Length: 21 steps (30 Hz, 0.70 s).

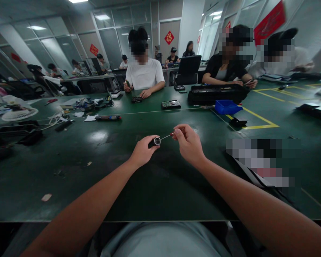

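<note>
In the middle of the head view my left hand (144, 151) grips a small black cylinder with a silvery ring at its end (157, 141). That end faces me, and dark parts show inside the ring. What kind of thing it is I cannot make out. My right hand (188, 144) is closed round the reddish handle of a thin screwdriver (166, 136). Its metal shaft slants down to the left, with the tip at or close by the ring; whether they touch I cannot tell. Both hands are above the green table (160, 192).
Ahead lie a bare hard drive (171, 104), a blue bin (228, 107) and a long black casing (218, 94). A pen-like tool (108, 117) and tangled cables (91, 103) are at the left. Across the table a person in white (144, 73) handles parts. A blurred-out flat item (259, 164) lies right.
</note>
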Each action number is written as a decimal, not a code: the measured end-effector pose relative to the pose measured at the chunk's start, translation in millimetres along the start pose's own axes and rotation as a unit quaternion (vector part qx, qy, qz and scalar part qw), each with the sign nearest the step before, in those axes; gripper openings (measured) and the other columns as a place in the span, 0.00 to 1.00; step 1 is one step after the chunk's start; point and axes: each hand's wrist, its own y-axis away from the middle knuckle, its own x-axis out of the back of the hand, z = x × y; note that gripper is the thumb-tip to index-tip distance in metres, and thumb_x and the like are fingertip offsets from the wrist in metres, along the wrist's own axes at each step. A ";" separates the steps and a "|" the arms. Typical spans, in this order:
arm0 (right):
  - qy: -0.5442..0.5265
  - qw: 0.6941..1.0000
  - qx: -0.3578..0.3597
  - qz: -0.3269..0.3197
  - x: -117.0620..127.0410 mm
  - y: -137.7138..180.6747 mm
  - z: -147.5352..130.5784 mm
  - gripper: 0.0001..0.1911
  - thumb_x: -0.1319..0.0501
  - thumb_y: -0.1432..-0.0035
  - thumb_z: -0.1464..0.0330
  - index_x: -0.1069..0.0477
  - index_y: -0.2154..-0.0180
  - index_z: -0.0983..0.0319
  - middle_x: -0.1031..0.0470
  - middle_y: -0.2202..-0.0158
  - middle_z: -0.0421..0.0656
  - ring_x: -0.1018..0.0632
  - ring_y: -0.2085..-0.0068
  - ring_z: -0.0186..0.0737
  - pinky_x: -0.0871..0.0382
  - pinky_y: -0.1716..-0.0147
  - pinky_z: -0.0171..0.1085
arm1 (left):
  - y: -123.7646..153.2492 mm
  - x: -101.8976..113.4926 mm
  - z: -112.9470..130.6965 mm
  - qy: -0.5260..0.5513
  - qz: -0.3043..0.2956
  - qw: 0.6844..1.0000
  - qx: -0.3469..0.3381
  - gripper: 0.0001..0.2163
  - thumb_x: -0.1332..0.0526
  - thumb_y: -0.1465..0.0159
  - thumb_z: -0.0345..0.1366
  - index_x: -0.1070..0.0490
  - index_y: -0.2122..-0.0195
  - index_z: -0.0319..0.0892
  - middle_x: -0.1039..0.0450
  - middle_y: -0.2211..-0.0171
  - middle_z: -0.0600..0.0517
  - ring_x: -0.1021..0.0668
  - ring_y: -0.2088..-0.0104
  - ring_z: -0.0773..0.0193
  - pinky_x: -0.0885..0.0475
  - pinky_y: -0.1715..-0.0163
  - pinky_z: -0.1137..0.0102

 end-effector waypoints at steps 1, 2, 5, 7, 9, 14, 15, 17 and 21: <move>-0.001 1.000 -0.004 -0.001 0.0 -0.5 -0.1 0.08 0.46 0.34 0.63 0.32 0.61 0.59 0.22 0.68 0.42 0.21 0.66 0.40 0.30 0.64 0.41 | 0.0 0.2 0.1 -0.001 -0.002 1.000 -0.001 0.17 0.34 0.38 0.31 0.27 0.46 0.45 0.25 0.47 0.49 0.25 0.46 0.57 0.33 0.41 0.59; -0.001 1.000 -0.008 -0.002 0.0 -1.0 -0.3 0.08 0.46 0.34 0.63 0.32 0.61 0.59 0.22 0.68 0.42 0.22 0.66 0.39 0.30 0.64 0.41 | 0.0 0.5 0.2 -0.001 -0.004 1.000 -0.002 0.17 0.35 0.37 0.31 0.27 0.47 0.45 0.25 0.47 0.50 0.25 0.46 0.57 0.33 0.40 0.59; -0.016 0.999 -0.035 -0.006 -0.2 -2.7 0.0 0.09 0.46 0.34 0.62 0.32 0.61 0.59 0.23 0.69 0.42 0.22 0.67 0.39 0.29 0.64 0.41 | -0.1 1.4 0.5 0.005 -0.008 1.000 -0.002 0.17 0.35 0.37 0.31 0.27 0.46 0.46 0.25 0.47 0.50 0.26 0.45 0.57 0.34 0.40 0.58; -0.035 0.998 -0.054 -0.006 -0.7 -3.6 1.2 0.09 0.46 0.34 0.62 0.32 0.61 0.60 0.23 0.68 0.43 0.22 0.67 0.39 0.29 0.63 0.42 | -0.4 2.1 0.7 0.007 -0.007 1.000 0.000 0.17 0.35 0.37 0.31 0.27 0.46 0.46 0.25 0.47 0.50 0.26 0.44 0.56 0.35 0.39 0.58; -0.045 0.996 -0.071 -0.002 -1.6 -4.4 3.5 0.10 0.45 0.35 0.61 0.31 0.60 0.60 0.22 0.67 0.43 0.22 0.66 0.40 0.28 0.63 0.42 | -0.8 2.9 0.7 0.005 -0.005 1.000 0.001 0.17 0.35 0.37 0.31 0.27 0.46 0.46 0.26 0.46 0.50 0.26 0.44 0.56 0.35 0.38 0.57; -0.085 0.990 -0.113 0.017 -6.4 -5.7 13.3 0.11 0.44 0.36 0.60 0.32 0.61 0.61 0.23 0.66 0.44 0.22 0.66 0.39 0.27 0.62 0.43 | -1.0 3.4 -0.8 0.005 -0.005 1.000 -0.006 0.17 0.35 0.37 0.31 0.27 0.46 0.46 0.26 0.47 0.50 0.26 0.45 0.57 0.34 0.40 0.58; -0.101 0.987 -0.120 0.020 -7.5 -6.0 15.3 0.11 0.44 0.36 0.60 0.32 0.61 0.60 0.23 0.66 0.44 0.22 0.66 0.39 0.26 0.62 0.43 | -0.9 3.4 -1.1 0.006 -0.005 1.000 -0.008 0.18 0.35 0.37 0.32 0.27 0.46 0.46 0.26 0.47 0.50 0.26 0.45 0.57 0.34 0.40 0.58; -0.128 0.982 -0.136 0.025 -9.3 -6.7 18.3 0.10 0.44 0.37 0.60 0.32 0.62 0.60 0.24 0.67 0.43 0.23 0.66 0.38 0.26 0.63 0.42 | -0.6 3.3 -1.3 0.007 -0.004 1.000 -0.011 0.17 0.35 0.37 0.32 0.28 0.46 0.46 0.26 0.47 0.50 0.26 0.45 0.57 0.34 0.40 0.59; -0.155 0.973 -0.169 0.031 -10.6 -8.0 20.6 0.10 0.43 0.38 0.60 0.32 0.63 0.61 0.25 0.68 0.43 0.23 0.67 0.37 0.26 0.65 0.41 | -0.3 4.1 0.0 0.005 -0.004 1.000 -0.013 0.17 0.35 0.37 0.31 0.28 0.46 0.46 0.26 0.47 0.50 0.26 0.45 0.58 0.34 0.41 0.60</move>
